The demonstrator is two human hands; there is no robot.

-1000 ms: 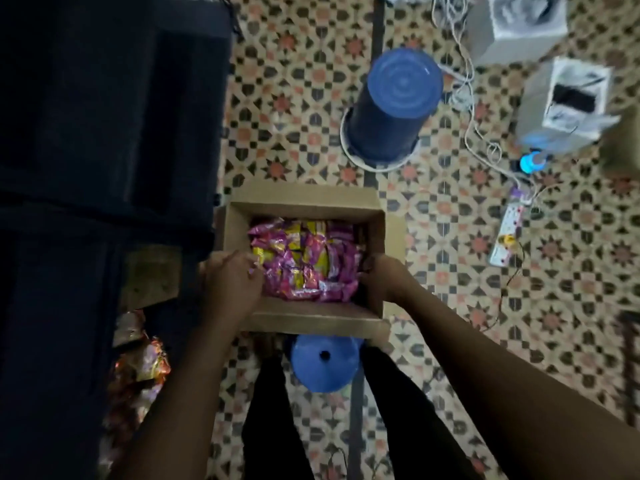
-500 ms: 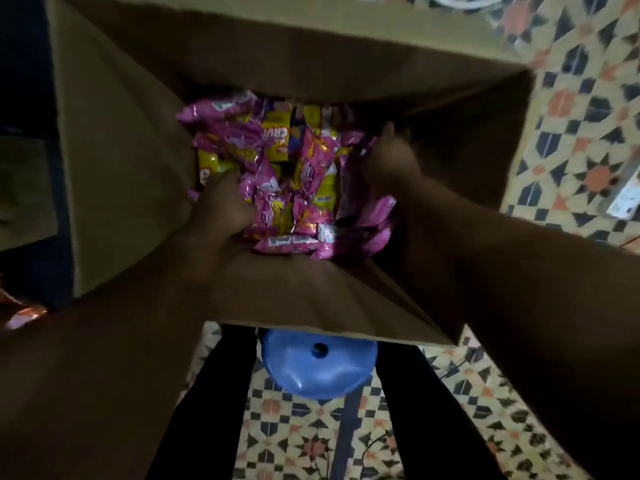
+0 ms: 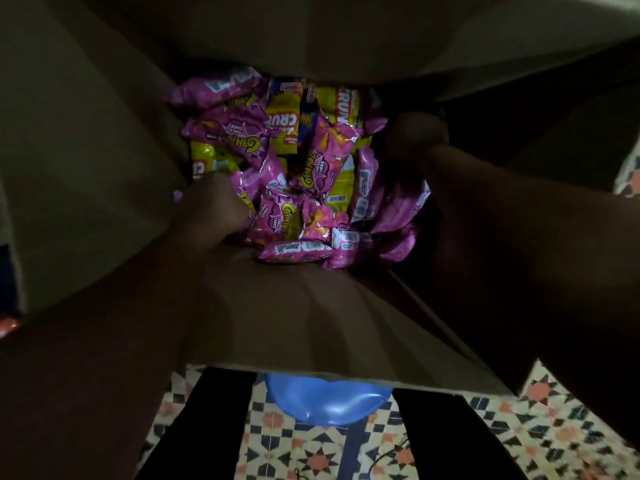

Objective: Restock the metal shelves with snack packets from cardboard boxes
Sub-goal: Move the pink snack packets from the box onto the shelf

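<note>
Two hands reach inside the brown cardboard box [image 3: 86,168]: left hand [image 3: 211,209] and right hand [image 3: 417,140] flank shiny pink and yellow snack packets [image 3: 304,174], fingers hidden, grip unclear.

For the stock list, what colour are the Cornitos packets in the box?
Pink with yellow lettering, Cornitos packets, clearest in the head view.
</note>
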